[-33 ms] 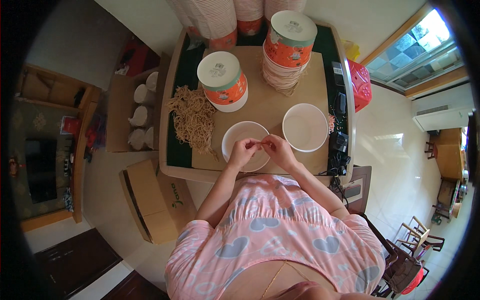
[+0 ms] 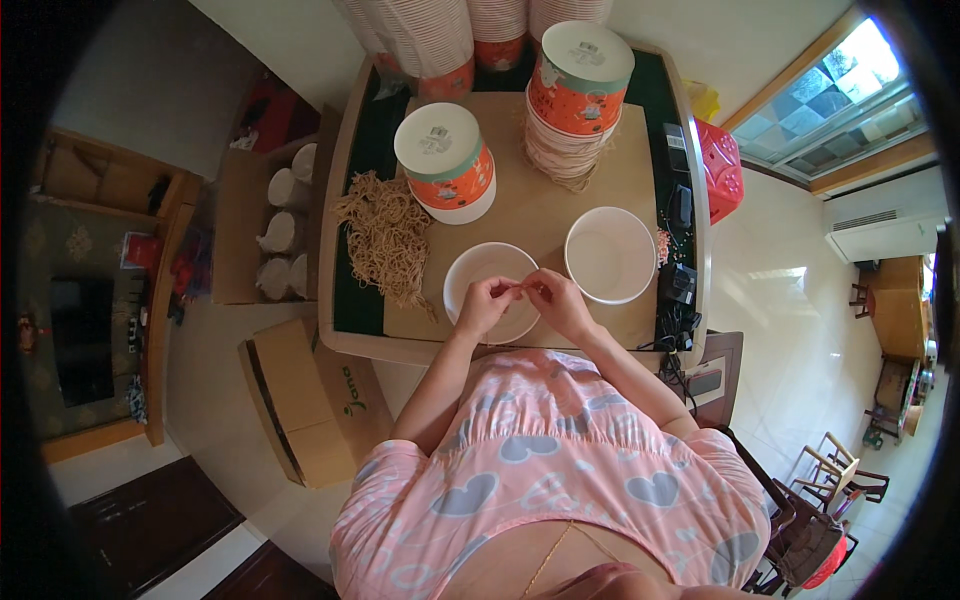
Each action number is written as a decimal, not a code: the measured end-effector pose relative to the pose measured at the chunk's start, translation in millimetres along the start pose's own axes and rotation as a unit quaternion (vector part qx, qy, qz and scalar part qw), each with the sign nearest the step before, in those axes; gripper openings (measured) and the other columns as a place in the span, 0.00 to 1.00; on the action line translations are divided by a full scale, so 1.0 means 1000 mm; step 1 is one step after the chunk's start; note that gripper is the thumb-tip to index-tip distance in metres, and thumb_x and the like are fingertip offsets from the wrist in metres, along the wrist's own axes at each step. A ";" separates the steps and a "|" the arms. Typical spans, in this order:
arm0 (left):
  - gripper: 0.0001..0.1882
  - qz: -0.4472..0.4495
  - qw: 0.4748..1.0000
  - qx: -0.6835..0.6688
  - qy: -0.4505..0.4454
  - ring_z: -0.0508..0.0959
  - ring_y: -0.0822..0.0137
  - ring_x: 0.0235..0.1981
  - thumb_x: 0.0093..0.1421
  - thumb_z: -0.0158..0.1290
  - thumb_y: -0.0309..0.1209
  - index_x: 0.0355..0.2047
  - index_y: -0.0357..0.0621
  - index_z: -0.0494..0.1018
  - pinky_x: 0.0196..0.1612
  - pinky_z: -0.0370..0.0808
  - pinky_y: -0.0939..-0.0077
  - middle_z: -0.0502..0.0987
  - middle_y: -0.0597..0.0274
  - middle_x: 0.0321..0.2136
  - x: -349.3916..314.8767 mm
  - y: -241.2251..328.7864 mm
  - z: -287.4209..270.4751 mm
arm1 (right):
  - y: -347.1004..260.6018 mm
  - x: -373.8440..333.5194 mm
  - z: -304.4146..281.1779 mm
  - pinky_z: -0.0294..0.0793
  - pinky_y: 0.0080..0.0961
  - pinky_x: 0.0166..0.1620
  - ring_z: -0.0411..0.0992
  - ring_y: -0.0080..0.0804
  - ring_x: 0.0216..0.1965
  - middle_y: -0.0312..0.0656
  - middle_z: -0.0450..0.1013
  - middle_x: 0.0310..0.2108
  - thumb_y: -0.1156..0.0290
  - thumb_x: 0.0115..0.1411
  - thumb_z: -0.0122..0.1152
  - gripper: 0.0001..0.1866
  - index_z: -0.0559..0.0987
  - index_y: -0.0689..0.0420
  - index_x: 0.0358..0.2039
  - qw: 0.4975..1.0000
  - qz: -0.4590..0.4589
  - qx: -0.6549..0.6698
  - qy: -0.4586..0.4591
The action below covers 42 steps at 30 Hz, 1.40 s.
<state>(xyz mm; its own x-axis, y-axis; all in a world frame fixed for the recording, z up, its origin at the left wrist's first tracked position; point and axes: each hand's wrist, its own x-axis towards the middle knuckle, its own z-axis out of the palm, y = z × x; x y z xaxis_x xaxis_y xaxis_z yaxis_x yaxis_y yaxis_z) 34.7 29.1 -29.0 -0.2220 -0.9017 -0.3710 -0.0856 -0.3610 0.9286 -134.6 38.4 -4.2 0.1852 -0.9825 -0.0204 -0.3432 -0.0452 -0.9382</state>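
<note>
Above a white paper tub [image 2: 462, 268] at the near edge of the table, my left hand [image 2: 486, 305] and my right hand [image 2: 557, 303] meet fingertip to fingertip. Both are closed in a pinch. Whatever lies between the fingers is too small to make out. A second open white tub [image 2: 612, 255] stands just right of my right hand. Left of the tubs lies a tangled heap of tan strings [image 2: 383, 238]. Behind them an orange and green printed tub [image 2: 447, 165] rests upside down over a white one.
A taller upside-down stack of printed tubs [image 2: 580, 85] has strings around its lower part. Bagged tub stacks [image 2: 420, 40] line the back. Chargers and cables [image 2: 679, 285] run along the right edge. Cardboard boxes [image 2: 300, 400] sit on the floor at left.
</note>
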 end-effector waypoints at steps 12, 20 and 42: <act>0.06 0.032 0.998 0.055 -0.003 0.75 0.80 0.25 0.55 0.55 0.28 0.32 0.38 0.76 0.25 0.68 0.88 0.78 0.66 0.25 0.004 -0.007 0.001 | -0.002 -0.001 -0.007 0.72 0.31 0.31 0.72 0.42 0.29 0.46 0.71 0.31 0.76 0.52 0.57 0.04 0.74 0.60 0.30 0.996 -0.024 -0.081 -0.002; 0.05 0.007 0.998 0.067 0.001 0.74 0.80 0.24 0.56 0.53 0.25 0.30 0.35 0.76 0.27 0.70 0.86 0.78 0.64 0.24 -0.003 0.015 -0.001 | -0.002 -0.001 -0.001 0.69 0.24 0.27 0.70 0.30 0.23 0.44 0.71 0.26 0.78 0.53 0.57 0.03 0.74 0.61 0.30 0.998 -0.051 -0.020 0.007; 0.07 -0.026 0.999 -0.015 0.017 0.64 0.84 0.15 0.60 0.49 0.29 0.31 0.40 0.75 0.16 0.58 0.89 0.73 0.71 0.19 -0.003 0.015 -0.003 | 0.000 -0.001 -0.003 0.70 0.31 0.31 0.72 0.42 0.28 0.47 0.72 0.26 0.76 0.53 0.57 0.04 0.75 0.62 0.30 0.998 -0.050 -0.032 -0.013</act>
<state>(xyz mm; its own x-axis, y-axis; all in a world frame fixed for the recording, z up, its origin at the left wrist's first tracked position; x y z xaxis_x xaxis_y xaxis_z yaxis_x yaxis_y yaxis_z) 36.7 25.7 -14.1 -0.1854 -0.8887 -0.4194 -0.0678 -0.4142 0.9076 -137.3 39.0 -3.1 0.2450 -0.9675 0.0619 -0.3791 -0.1544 -0.9124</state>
